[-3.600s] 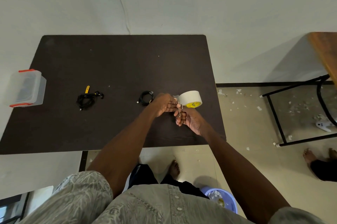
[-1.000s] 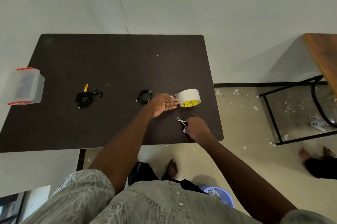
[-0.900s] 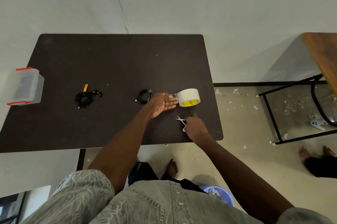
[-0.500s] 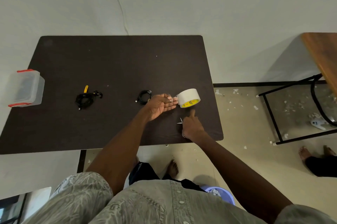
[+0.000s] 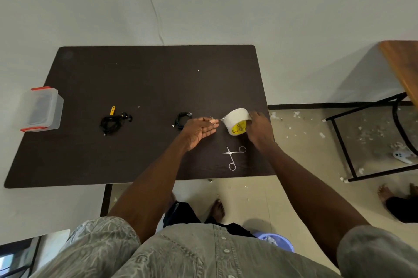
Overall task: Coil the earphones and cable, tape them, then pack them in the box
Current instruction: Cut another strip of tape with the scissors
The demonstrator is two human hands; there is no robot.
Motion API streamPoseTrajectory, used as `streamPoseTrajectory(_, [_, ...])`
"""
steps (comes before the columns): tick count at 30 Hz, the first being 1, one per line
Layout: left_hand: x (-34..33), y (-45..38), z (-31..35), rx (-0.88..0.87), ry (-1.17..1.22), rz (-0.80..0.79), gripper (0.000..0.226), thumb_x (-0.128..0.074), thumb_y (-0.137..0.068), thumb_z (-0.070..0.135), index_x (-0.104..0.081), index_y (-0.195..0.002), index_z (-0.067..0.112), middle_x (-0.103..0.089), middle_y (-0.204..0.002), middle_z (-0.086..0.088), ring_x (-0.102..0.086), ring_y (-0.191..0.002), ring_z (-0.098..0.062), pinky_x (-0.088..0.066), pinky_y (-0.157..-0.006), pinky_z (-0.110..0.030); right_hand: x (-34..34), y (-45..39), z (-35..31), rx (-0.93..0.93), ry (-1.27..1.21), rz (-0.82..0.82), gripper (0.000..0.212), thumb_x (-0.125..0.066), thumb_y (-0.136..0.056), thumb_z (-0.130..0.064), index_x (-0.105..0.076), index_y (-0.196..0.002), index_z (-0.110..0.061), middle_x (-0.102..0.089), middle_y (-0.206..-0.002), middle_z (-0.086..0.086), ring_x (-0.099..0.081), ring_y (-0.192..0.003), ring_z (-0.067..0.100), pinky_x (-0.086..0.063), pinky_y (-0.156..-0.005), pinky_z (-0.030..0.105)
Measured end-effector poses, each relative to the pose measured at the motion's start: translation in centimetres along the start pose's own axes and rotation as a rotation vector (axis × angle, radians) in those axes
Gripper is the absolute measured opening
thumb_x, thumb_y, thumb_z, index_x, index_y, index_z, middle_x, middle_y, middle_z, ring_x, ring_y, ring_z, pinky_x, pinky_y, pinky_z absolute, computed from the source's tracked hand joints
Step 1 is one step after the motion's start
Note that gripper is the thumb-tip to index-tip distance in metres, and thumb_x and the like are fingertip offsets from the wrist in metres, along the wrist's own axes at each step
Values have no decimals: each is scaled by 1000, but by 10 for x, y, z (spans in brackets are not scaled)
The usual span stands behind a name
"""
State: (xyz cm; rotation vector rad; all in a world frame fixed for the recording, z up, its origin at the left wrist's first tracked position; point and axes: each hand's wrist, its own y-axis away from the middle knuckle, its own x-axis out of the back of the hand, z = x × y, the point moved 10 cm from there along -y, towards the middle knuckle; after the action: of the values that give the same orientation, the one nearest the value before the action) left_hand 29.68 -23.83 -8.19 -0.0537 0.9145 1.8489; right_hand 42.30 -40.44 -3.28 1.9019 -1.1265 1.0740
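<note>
With the right hand (image 5: pixel 257 129) closed on the white tape roll (image 5: pixel 236 121) and the left hand (image 5: pixel 199 131) open-palmed, a tape piece on its fingertips, the limp, light small black coiled cable (image 5: pixel 182 118) lies left; pinch across its loops

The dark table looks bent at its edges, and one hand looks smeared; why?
Head view: the wide-angle lens bows the dark brown table; the right hand on the white tape roll is motion-blurred, while the steel scissors stay crisp.

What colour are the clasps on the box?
Orange-red, on the clear box at the table's left edge; head view.
</note>
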Motion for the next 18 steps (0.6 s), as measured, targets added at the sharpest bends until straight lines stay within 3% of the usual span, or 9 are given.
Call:
streamPoseTrajectory(2, [-1, 5, 5, -15, 10, -33, 13, -55, -91, -4, -59, -103, -2, -65, -120, -18, -62, -116, -30, -47, -101, -40, 1, -5, 7, -57, 26, -16, 25, -51, -87, -12, -67, -105, -4, -65, -99, 15, -59, -84, 31, -43, -67, 32])
streamPoseTrajectory(5, [-3, 12, 13, -32, -24, -94, 19, -52, -92, -3, -58, -109, -6, -63, -124, -17, -62, -116, -27, -47, -102, -38, -4, -5, 22, -176, 33, -96, 24, -58, -91, -24, -70, -92, -4, -63, -81, 6, -56, -69, 19, -38, -60, 26])
streamPoseTrajectory(14, [-1, 33, 33, -28, -121, -124, 19, -50, -95, 0, -63, -108, -6, -65, -120, -21, -62, -115, -32, -46, -103, -45, -19, 3, 42, -342, -55, -214, 25, -63, -84, -30, -65, -85, -5, -67, -80, 8, -62, -68, 21, -41, -56, 26])
streamPoseTrajectory(16, [-2, 39, 35, -8, -140, -146, 18, -50, -96, 2, -64, -105, -4, -66, -117, -22, -62, -114, -35, -47, -102, -47, -1, 8, 26, -296, -65, -129, 21, -64, -87, -27, -60, -80, -8, -62, -77, 5, -57, -67, 19, -37, -55, 24])
streamPoseTrajectory(18, [-4, 45, 39, 21, -179, -187, 17, -49, -96, 3, -64, -101, -2, -67, -114, -21, -63, -112, -36, -50, -98, -48, 14, 7, -2, -217, -255, -41, 17, -65, -89, -22, -66, -80, -8, -62, -77, 4, -59, -72, 21, -38, -59, 24])
